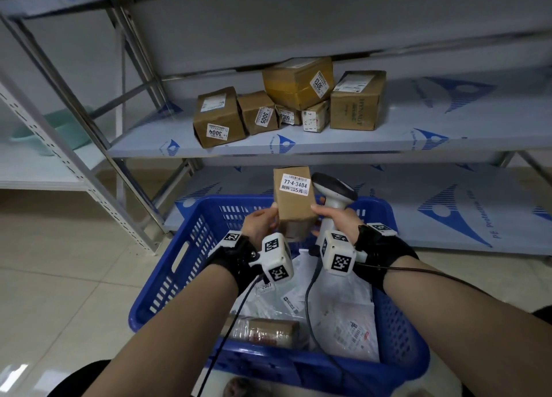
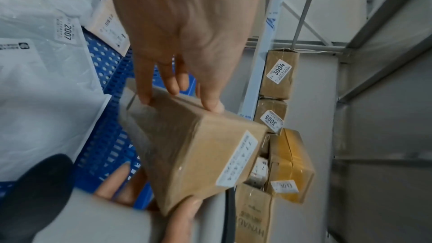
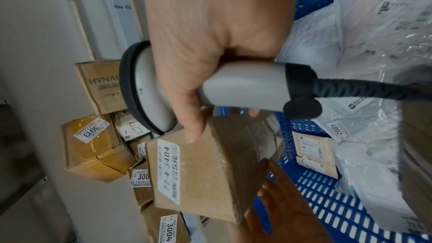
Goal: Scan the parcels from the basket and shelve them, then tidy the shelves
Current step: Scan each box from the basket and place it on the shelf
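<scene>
A small brown cardboard box [image 1: 294, 199] labelled 77-4-3404 is held upright over the blue basket [image 1: 179, 259]. My left hand [image 1: 265, 220] grips its left side, thumb on the front edge and fingers behind [image 2: 145, 97]. My right hand [image 1: 331, 217] is wrapped round the handle of a grey barcode scanner [image 1: 331, 190], and its thumb [image 3: 191, 132] presses the box's right edge. The scanner head [image 3: 145, 88] sits just beside the box [image 3: 203, 173], near its label. Several labelled cartons [image 1: 286, 104] stand clustered on the middle shelf [image 1: 418, 133].
The basket holds several white poly mailers [image 1: 343, 322] and a taped brown parcel [image 1: 265, 332]; the scanner cable [image 1: 309, 307] trails across them. The bottom shelf [image 1: 448, 217] lies just behind the basket. A teal basin [image 1: 50, 130] sits on the left rack. The floor is tiled.
</scene>
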### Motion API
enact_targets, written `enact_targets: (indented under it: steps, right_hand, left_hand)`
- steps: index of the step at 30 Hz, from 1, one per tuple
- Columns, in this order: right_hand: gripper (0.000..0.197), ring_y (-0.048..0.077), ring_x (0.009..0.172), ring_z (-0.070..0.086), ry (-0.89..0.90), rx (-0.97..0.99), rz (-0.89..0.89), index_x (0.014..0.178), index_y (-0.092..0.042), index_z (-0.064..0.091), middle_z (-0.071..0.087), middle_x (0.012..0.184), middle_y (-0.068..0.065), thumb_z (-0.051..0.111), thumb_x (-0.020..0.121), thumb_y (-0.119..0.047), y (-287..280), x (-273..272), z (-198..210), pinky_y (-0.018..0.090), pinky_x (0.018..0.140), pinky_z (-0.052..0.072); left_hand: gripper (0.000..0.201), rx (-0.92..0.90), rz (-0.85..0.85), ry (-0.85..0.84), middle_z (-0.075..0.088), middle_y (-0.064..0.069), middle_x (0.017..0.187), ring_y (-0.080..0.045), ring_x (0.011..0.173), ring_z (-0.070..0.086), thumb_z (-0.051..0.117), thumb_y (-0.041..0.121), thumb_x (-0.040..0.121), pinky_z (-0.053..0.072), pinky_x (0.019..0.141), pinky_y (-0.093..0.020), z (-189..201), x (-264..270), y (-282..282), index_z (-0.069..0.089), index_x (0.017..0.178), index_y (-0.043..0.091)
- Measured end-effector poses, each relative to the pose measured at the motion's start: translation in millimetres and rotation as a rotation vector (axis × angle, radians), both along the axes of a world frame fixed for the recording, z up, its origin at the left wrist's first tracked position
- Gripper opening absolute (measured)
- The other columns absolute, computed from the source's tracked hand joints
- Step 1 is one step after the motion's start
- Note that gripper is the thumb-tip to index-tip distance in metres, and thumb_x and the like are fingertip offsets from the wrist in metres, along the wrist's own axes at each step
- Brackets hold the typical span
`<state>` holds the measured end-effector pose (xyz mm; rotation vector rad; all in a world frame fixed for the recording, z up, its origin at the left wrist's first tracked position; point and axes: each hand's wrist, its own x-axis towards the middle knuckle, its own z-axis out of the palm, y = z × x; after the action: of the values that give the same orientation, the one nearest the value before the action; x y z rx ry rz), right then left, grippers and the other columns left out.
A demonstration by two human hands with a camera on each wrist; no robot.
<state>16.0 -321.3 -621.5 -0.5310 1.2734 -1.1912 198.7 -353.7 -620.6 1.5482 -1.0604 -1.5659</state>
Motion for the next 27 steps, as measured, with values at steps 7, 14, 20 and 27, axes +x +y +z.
enact_targets:
  steps: [7,14,20,27]
  right_hand:
    - [0.054,0.028,0.081,0.066,0.02,0.018,0.028,0.126,0.005,0.053,0.065,0.115,0.024,0.076,0.079,-0.011,-6,7,-5,0.033,0.052,0.057]
    - [0.028,0.033,0.099,0.063,0.007,0.011,0.072,0.109,0.0,0.065,0.065,0.117,0.023,0.069,0.081,0.004,-11,5,-22,0.052,0.092,0.051]
    - [0.025,0.029,0.105,0.065,0.044,0.019,0.047,0.099,-0.007,0.071,0.07,0.111,0.014,0.069,0.079,0.007,-12,7,-36,0.05,0.097,0.05]
    - [0.047,0.035,0.101,0.067,0.078,0.066,-0.005,0.114,-0.003,0.066,0.07,0.107,0.018,0.082,0.074,-0.022,-19,8,-59,0.052,0.094,0.051]
  left_hand:
    - [0.037,0.188,-0.235,0.216,0.066,-0.007,0.102,-0.021,0.093,0.065,0.041,0.051,0.095,0.053,0.082,-0.037,-3,9,15,0.05,0.118,0.023]
    - [0.058,0.143,-0.144,0.263,0.056,-0.013,0.109,-0.024,0.091,0.061,0.049,0.059,0.09,0.056,0.081,-0.042,-10,3,5,0.049,0.132,0.02]
    - [0.066,0.191,-0.15,0.153,0.062,-0.016,0.119,-0.032,0.104,0.061,0.037,0.07,0.088,0.054,0.081,-0.045,-19,5,-4,0.053,0.127,0.02]
    - [0.058,0.18,-0.101,0.011,0.059,-0.009,0.114,-0.027,0.091,0.062,0.04,0.053,0.097,0.045,0.101,-0.048,-40,5,-13,0.052,0.122,0.002]
